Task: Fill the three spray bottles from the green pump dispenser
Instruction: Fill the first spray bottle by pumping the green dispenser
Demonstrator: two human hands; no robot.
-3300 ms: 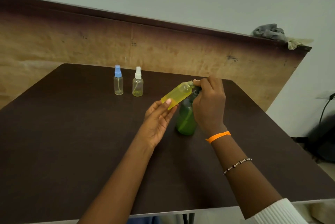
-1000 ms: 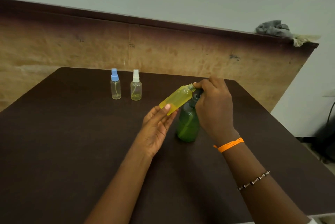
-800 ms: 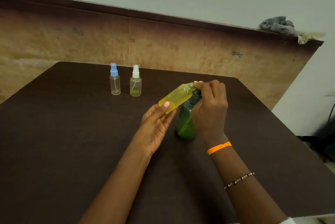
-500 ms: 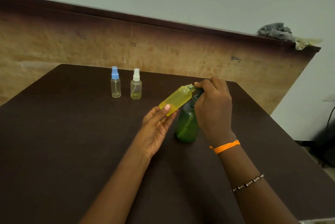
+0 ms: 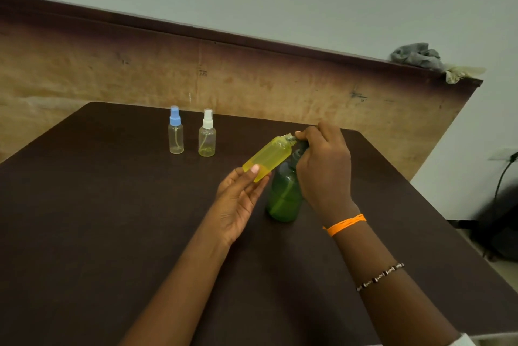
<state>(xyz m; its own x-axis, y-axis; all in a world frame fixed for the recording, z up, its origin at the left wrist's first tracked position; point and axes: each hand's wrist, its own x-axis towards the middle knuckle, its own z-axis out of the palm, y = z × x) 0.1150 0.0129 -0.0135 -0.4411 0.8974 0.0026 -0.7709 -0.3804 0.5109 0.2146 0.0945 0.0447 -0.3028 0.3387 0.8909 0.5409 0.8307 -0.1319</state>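
Green pump dispenser [image 5: 283, 196] upright on dark brown table [image 5: 98, 219], right of centre, pump head hidden under right hand [image 5: 322, 166], fingers curled over it. Yellow spray bottle [image 5: 269, 158], capless, tilted, open neck at dispenser nozzle; base pinched by left hand [image 5: 238, 200] fingertips. Blue-capped spray bottle [image 5: 176, 130] and white-capped spray bottle [image 5: 207, 134] upright side by side, far side of table. Orange wristband [image 5: 346, 224] on right wrist.
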